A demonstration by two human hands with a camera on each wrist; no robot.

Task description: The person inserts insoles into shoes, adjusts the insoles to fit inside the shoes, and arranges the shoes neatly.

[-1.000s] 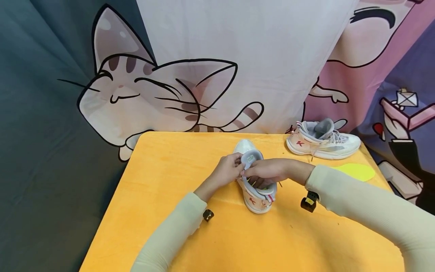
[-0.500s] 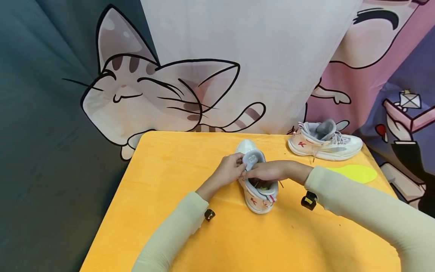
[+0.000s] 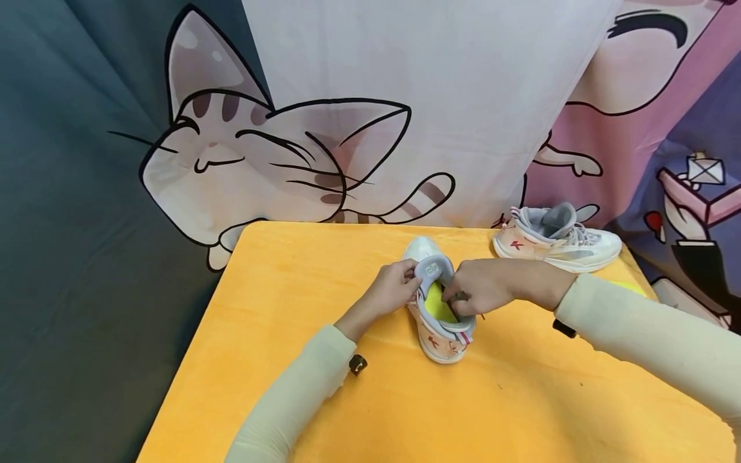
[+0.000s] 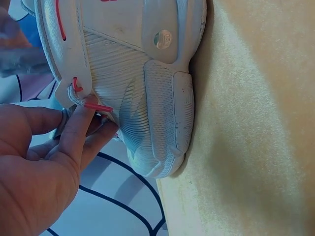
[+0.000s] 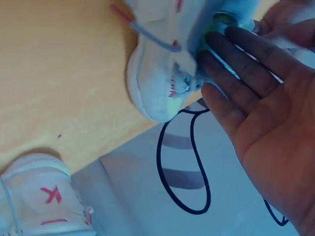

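Observation:
A white sneaker (image 3: pixel 435 344) with pinkish sides stands on the table, its toe away from me. My left hand (image 3: pixel 389 290) pinches the edge of its grey tongue (image 3: pixel 429 270) between thumb and fingers, also visible in the left wrist view. A yellow insole (image 3: pixel 438 305) lies inside the sneaker. My right hand (image 3: pixel 485 286) is at the right side of the opening, fingertips just inside it. In the right wrist view its fingers (image 5: pixel 246 64) look extended and nearly straight. The front of the insole is hidden inside the sneaker.
A matching sneaker (image 3: pixel 585 252) stands sideways at the table's back right. Part of another yellow insole (image 3: pixel 628 287) shows behind my right sleeve (image 3: pixel 637 328). A printed cat curtain (image 3: pixel 324 148) hangs behind the yellow table (image 3: pixel 301 276).
My right hand has drawn back and to the right from deep in the sneaker's opening, uncovering the yellow insole. My left hand stays on the tongue. The right sleeve now covers most of the loose insole.

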